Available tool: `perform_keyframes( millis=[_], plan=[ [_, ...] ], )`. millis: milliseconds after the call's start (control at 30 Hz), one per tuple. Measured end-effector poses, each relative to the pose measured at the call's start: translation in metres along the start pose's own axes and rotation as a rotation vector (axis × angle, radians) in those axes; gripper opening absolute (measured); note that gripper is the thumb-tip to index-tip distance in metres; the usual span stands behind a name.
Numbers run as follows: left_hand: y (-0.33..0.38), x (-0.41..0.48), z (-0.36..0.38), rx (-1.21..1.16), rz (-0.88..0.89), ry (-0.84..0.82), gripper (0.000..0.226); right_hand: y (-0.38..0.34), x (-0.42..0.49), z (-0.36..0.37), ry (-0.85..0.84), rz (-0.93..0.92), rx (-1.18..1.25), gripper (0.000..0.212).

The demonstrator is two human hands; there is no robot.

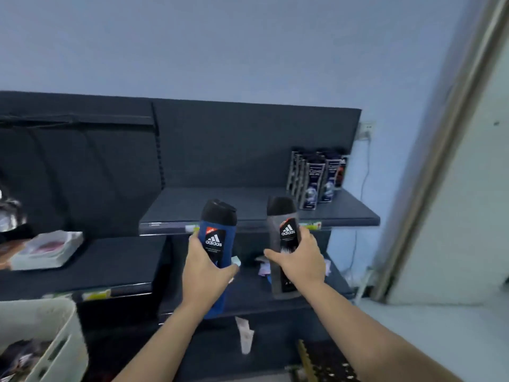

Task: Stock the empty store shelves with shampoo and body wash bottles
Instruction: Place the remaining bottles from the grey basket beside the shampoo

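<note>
- Two bottles are in the air in front of the dark store shelving, one in each of the hands.
- The left hand (205,267) is closed round the lower body of a blue Adidas bottle (217,235) with a black cap. The thumb lies across the bottle's front and the fingers wrap behind it.
- The right hand (300,260) grips a grey Adidas bottle (283,224), also black-capped, round its middle, with the fingers curled over the label side.
- Both bottles stand roughly upright with caps up, near each other but not touching. Their caps are level with the front edge of the upper shelf (220,208).
- At the right rear of that shelf stands a tight group of dark bottles (316,180) with white and blue labels, in rows running front to back.
- The lower shelf (248,288), behind the hands, carries a few small pale scraps of paper (264,270).
- On the shelf to the left lies a flat packet in clear wrap (46,249).
- At the bottom left is a pale plastic crate (41,312) with slotted walls. It holds dark items (24,354) too blurred to name.
</note>
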State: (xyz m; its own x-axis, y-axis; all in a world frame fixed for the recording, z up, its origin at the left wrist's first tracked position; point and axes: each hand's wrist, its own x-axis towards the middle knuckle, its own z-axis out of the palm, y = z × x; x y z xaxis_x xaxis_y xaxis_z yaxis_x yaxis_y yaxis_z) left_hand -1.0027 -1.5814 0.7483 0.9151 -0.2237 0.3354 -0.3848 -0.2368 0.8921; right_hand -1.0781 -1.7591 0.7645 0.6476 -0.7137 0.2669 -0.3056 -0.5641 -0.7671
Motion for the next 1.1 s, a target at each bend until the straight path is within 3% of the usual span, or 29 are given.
perform_keyframes(
  millis=[200,467,667,800,1100],
  plan=[
    [0.045,0.009,0.155,-0.136,0.130,-0.166,0.105,0.100,0.078,-0.095,0.161,0.041,-0.025,0.081],
    [0.073,0.037,0.289,-0.221,0.164,-0.228,0.099,0.181,0.170,-0.155,0.235,0.081,0.014,0.078],
    [0.081,0.093,0.360,-0.203,0.217,-0.262,0.101,0.204,0.236,-0.158,0.248,0.072,0.119,0.071],
    [0.083,0.137,0.408,-0.242,0.238,-0.259,0.087,0.215,0.286,-0.146,0.288,0.090,0.149,0.061],
    [0.074,0.209,0.482,-0.295,0.208,-0.213,0.084,0.222,0.402,-0.121,0.235,0.108,0.172,0.063]
  ],
)
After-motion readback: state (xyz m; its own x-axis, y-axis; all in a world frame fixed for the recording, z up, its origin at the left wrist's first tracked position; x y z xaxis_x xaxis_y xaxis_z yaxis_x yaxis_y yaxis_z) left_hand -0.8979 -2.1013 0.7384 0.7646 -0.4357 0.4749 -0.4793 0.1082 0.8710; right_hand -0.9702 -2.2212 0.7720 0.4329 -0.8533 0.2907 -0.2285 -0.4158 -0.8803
